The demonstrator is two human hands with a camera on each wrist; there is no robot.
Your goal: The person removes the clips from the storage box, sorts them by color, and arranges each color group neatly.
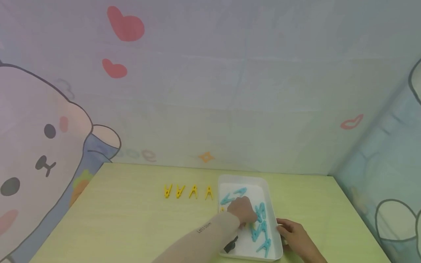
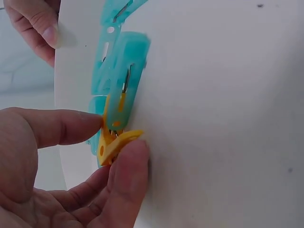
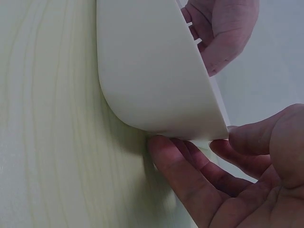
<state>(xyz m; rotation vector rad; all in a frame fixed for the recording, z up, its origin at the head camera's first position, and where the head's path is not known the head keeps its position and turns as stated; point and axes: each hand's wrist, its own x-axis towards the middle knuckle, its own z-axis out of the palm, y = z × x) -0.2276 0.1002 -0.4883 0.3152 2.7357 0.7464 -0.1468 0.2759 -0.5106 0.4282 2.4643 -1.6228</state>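
My left hand [image 1: 242, 210] reaches into a white tray [image 1: 277, 250]. In the left wrist view its thumb and fingers pinch a yellow clothespin [image 2: 108, 149], and a blue clothespin [image 2: 133, 54] overlaps that one. More blue clothespins [image 1: 264, 247] lie along the tray's right side, with a couple toward its far left. A bit of another yellow clothespin [image 1: 222, 209] shows left of the left hand. At the tray's right side, my right hand [image 1: 297, 235] holds the wall, thumb at the rim and fingers lower on the outside, as the right wrist view shows.
Several yellow clothespins [image 1: 193, 191] stand in a row on the pale wooden table [image 1: 131, 219], left of the tray's far end. Behind the table hangs a printed cloth [image 1: 210, 91] with hearts and cartoon figures.
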